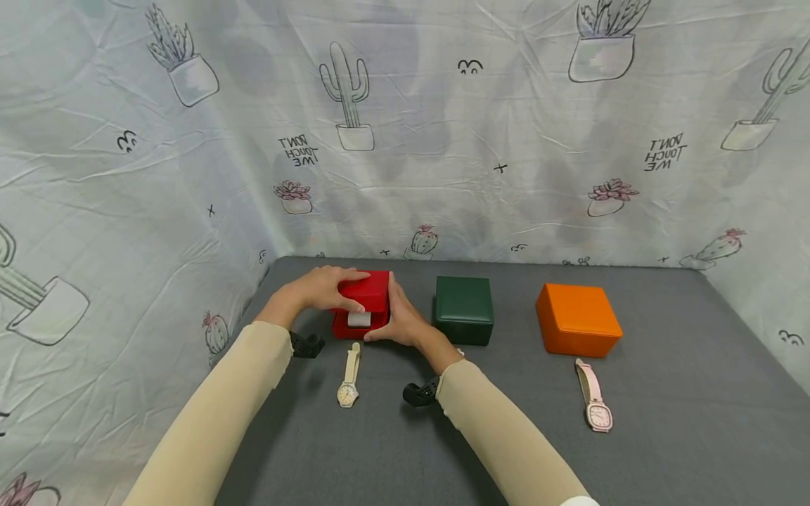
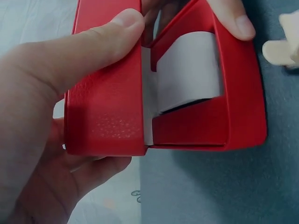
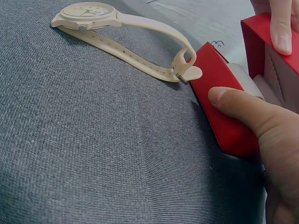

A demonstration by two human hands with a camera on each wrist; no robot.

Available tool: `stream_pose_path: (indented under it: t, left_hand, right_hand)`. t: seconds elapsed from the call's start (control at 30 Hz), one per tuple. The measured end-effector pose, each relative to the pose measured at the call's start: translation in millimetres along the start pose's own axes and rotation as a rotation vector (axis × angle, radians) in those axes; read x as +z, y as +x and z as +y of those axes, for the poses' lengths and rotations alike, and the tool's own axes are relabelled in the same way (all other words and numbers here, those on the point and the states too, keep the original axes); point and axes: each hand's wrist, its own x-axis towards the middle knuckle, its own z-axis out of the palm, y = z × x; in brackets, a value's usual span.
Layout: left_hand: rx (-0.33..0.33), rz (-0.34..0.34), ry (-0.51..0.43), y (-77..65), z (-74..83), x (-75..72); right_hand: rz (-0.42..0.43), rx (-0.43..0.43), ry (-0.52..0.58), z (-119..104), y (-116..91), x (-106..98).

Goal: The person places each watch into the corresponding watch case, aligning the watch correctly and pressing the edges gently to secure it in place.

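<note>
- Gray cloth (image 1: 367, 457) covers the tabletop, and up close it shows tiny woven ridges. It starts well in front of the red box (image 1: 373, 299) and runs back behind it to the wall.
- Two cream sleeves (image 1: 506, 436) reach in toward the red box, with a black band (image 1: 420, 394) at each wrist.
- One pink watch (image 1: 595, 397) lies well to the right of the red box and nearer to the person.
- One cream watch (image 1: 347, 392) lies just in front of the red box, its strap end pointing at it.
- Right hand (image 1: 405, 318): it grips the red box's bottom part, thumb on the front, fingers along the right side.
- Left hand (image 1: 319, 288): it grips the lid (image 1: 373, 282) from the left, thumb on one face and fingers round the other.
- The red box sits at the back left of the tabletop, lid partly up, with a white pillow (image 1: 359, 320) inside.
- To its right, a green box (image 1: 464, 309) is near and an orange box (image 1: 577, 320) is well apart.
- Behind the red box hangs a wrinkly pale cloth wall (image 1: 455, 140) with potted cactus drawings (image 1: 355, 137) and backward words (image 1: 297, 150). More of this cloth hangs on its left.
</note>
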Motion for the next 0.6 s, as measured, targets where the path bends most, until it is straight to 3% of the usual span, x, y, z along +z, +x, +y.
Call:
stream_pose_path:
  t: [0.37,0.6]
  left_hand:
    - [0.054,0.157,-0.227,3.9,-13.2,3.0]
    - [0.051,0.190,-0.237,2.3,-13.9,5.6]
  right_hand:
    - [0.002,-0.005,-0.009,0.1,1.9,-2.2]
    - [0.002,-0.021,0.004,2.4,3.0,-1.2]
